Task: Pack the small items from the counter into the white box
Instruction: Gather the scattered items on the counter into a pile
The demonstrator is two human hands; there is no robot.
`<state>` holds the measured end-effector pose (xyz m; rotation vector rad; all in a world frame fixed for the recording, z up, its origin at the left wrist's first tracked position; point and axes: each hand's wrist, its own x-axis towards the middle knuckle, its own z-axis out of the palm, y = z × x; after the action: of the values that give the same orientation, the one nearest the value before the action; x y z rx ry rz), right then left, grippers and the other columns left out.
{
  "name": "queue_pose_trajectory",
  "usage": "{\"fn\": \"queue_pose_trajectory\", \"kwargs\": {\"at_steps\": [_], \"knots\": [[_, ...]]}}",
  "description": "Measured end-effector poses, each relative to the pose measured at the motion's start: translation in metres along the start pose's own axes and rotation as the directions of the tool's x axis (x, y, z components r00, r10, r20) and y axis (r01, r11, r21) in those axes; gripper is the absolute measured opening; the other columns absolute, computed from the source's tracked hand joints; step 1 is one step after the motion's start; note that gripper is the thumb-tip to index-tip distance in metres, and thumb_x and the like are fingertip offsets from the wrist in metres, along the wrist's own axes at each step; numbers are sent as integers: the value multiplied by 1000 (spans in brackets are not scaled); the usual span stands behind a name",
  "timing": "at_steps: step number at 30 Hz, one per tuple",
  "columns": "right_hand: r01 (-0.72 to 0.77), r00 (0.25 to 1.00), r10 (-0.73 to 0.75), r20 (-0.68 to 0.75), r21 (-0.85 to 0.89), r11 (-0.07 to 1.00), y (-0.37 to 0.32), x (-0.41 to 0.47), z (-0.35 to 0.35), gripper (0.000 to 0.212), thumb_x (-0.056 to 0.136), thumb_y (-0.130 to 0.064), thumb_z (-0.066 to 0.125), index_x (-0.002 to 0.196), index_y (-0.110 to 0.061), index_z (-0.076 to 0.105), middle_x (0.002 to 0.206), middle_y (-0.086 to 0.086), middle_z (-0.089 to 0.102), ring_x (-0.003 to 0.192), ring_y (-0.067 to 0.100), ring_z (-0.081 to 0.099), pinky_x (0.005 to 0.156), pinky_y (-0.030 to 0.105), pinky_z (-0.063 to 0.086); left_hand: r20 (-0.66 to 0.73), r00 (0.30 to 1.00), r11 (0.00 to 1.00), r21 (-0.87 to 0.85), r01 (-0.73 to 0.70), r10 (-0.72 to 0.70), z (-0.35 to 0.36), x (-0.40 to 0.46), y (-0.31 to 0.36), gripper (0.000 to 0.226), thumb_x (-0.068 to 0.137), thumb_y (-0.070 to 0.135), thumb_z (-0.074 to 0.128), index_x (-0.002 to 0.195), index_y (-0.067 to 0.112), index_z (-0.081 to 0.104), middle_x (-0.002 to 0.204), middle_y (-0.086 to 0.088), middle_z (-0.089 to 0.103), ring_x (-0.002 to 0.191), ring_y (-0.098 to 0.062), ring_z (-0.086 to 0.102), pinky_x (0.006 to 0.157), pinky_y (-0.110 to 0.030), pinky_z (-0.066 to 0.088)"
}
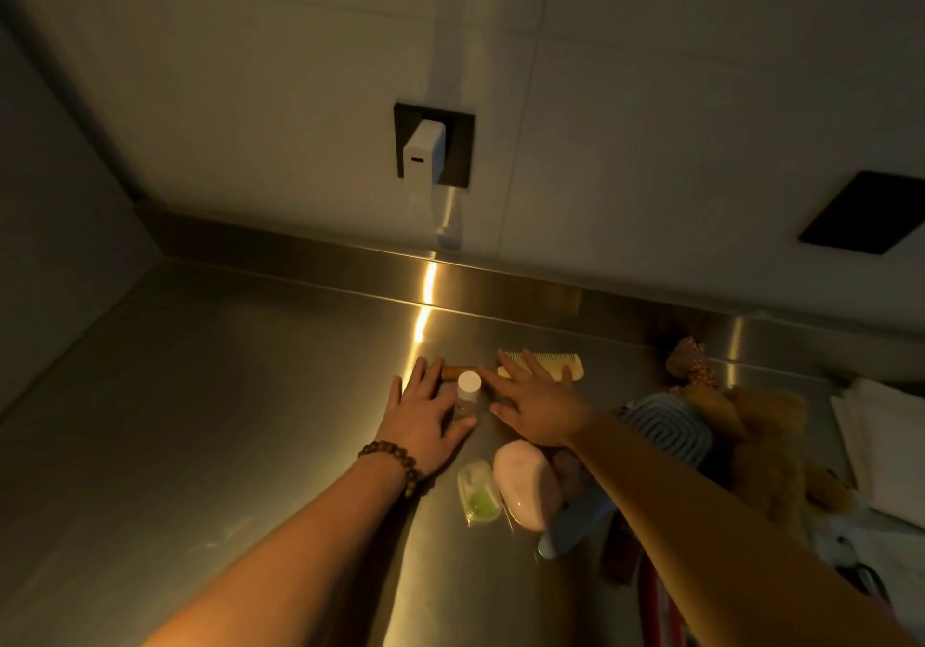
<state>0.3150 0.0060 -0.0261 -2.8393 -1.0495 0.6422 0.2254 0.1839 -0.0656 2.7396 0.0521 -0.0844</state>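
Small items lie in a loose group on the steel tabletop (200, 396), and the white box itself is not in view, so I cannot tell where it stands. Going from the left, the left hand (425, 411), with a bead bracelet (395, 466) on the wrist, lies flat with fingers spread, touching the clear bottle (468, 398) with its thumb but not gripping it. The bottle stands upright with its white cap up, between the 2 hands. Behind it a short wooden piece (455, 372) lies partly hidden. The right hand (535, 406) is also flat and spread, its fingers over the pale comb (550, 363), holding nothing. I judge that both hands come from 2 sides to gather the bottle and comb together. Nearer the person lie a small clear packet with a green spot (479, 491) and a pink oval case (525, 489). To the right are a blue brush (665, 426), a brown plush toy (761, 446) and folded white cloth (881, 436).
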Motion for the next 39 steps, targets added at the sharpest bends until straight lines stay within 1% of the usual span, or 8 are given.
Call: {"fn": "queue_pose_trajectory", "kwargs": {"at_steps": [8,16,21,25,27,29,32,39], "knots": [[-40,999,42,-20,83,996,12,-8,-3,50,99,-34,34,146,-42,17,158,-8,12,145,25,3,107,69,8,25,997,996,-52,-66,67,6,8,25,47,88,58,41,131,38,47,157,1,1,142,-21,-13,112,-42,-10],[-54,998,52,25,60,997,36,-18,-2,50,100,-32,33,147,-35,18,158,-7,13,145,23,8,111,59,17,53,993,987,-127,-94,101,9,16,37,47,86,58,47,129,39,49,157,-1,5,142,-25,-13,111,-36,-7],[-52,998,55,-36,60,997,52,-38,1,50,99,-31,36,148,-27,23,157,0,18,143,26,17,114,44,18,79,993,975,-213,-68,86,14,18,52,47,86,55,49,130,38,48,157,2,7,142,-24,-13,112,-34,-3],[-75,986,63,-153,-70,995,55,-57,0,42,98,-31,37,138,-19,41,137,11,47,119,30,47,96,41,39,97,986,956,-275,-106,137,19,20,68,47,87,52,50,131,37,47,157,1,11,142,-25,-11,113,-36,1],[-82,956,40,-291,-133,988,54,-63,4,35,95,-28,42,123,-11,56,117,17,59,104,34,57,91,48,41,90,982,947,-293,-132,165,24,18,79,48,87,52,51,133,40,45,156,-1,12,142,-26,-9,113,-36,2],[-164,941,102,-321,-171,971,54,-70,6,32,93,-29,44,115,-11,60,117,15,61,110,32,56,102,63,23,75,980,942,-297,-157,187,30,17,88,49,86,53,52,133,44,42,156,-2,14,142,-28,-8,114,-38,4],[-262,948,212,-238,-205,943,57,-78,12,40,94,-38,38,128,-22,52,136,4,52,130,24,39,106,66,-7,64,979,950,-261,-172,195,39,16,95,51,86,54,50,135,48,37,156,-2,13,142,-28,-8,115,-41,7],[-264,914,202,-351,-137,955,52,-90,14,43,95,-37,35,128,-19,54,135,8,54,138,27,29,109,61,-4,54,977,962,-192,-192,206,43,19,93,58,86,59,44,140,44,30,156,-1,15,143,-27,-4,113,-36,4]]}}
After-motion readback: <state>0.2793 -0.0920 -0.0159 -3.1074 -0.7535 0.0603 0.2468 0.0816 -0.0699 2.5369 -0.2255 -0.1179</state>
